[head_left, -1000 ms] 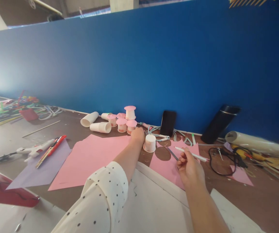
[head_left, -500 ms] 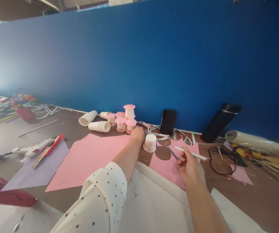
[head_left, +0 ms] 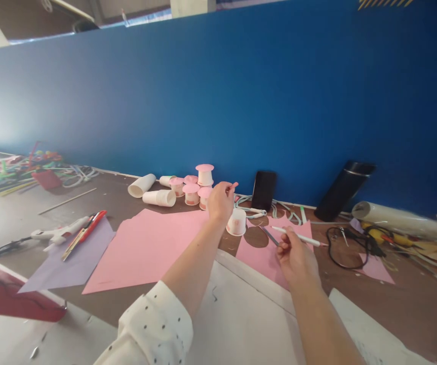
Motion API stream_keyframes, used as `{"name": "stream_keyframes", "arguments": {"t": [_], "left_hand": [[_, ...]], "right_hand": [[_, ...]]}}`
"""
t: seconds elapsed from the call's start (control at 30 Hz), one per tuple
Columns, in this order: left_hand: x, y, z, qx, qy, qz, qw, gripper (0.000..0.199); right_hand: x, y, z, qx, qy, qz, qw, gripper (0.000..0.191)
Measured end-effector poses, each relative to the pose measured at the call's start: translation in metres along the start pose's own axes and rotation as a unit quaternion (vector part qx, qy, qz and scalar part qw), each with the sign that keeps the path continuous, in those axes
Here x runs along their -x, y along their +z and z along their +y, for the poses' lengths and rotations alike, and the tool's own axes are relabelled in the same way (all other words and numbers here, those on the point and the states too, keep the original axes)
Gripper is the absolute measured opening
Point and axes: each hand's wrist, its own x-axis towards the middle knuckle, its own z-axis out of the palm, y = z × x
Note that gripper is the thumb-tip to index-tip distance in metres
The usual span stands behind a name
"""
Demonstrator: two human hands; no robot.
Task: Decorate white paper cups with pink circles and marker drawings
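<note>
My left hand [head_left: 221, 202] is raised above the single upturned white cup [head_left: 237, 222], its fingers pinching a small pink piece [head_left: 235, 185]. My right hand [head_left: 297, 256] holds a white pen [head_left: 302, 238] over the pink sheet with round holes [head_left: 260, 261]; a grey pencil-like stick [head_left: 269, 236] also touches its fingers. Left of my left hand stand several white cups with pink discs on top [head_left: 192, 194], one of them [head_left: 205, 175] stacked higher. A large pink sheet [head_left: 146, 248] lies below them.
Stacked white cups [head_left: 159, 197] lie on their sides. A black phone [head_left: 264, 191] leans on the blue partition [head_left: 218, 91], with a dark bottle [head_left: 345, 191] to its right. A red cutter [head_left: 85, 234] and glue gun [head_left: 61, 232] rest at left, cables at right.
My left hand has lifted from beside the disc-topped cups and moved slightly right, now with the pink piece showing in its fingers. My right hand has stayed nearly still with the pen.
</note>
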Motion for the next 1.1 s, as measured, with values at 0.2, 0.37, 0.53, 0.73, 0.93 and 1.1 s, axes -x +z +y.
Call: {"name": "stream_keyframes", "arguments": {"t": [0.2,0.37,0.53,0.73,0.93,1.1], "left_hand": [[0.068,0.008,0.022,0.290,-0.120,-0.070,0.947,0.022],[0.104,0.019,0.016,0.436,-0.184,-0.172,0.864,0.023],[0.103,0.020,0.014,0.472,-0.203,-0.211,0.832,0.031],[0.101,0.021,0.014,0.469,-0.202,-0.216,0.833,0.027],[0.099,0.024,0.010,0.455,-0.209,-0.207,0.841,0.018],[0.099,0.022,0.013,0.446,-0.215,-0.212,0.843,0.016]], "right_hand": [[-0.003,-0.001,-0.003,-0.011,-0.023,0.008,1.000,0.027],[-0.001,0.000,-0.002,0.000,-0.035,-0.013,0.999,0.030],[0.001,0.002,-0.001,0.013,-0.043,-0.035,0.998,0.033],[0.000,0.002,-0.001,0.004,-0.043,-0.048,0.998,0.032],[0.004,0.003,-0.004,0.007,-0.042,-0.055,0.998,0.034],[0.006,0.005,-0.004,0.012,-0.037,-0.051,0.998,0.034]]}}
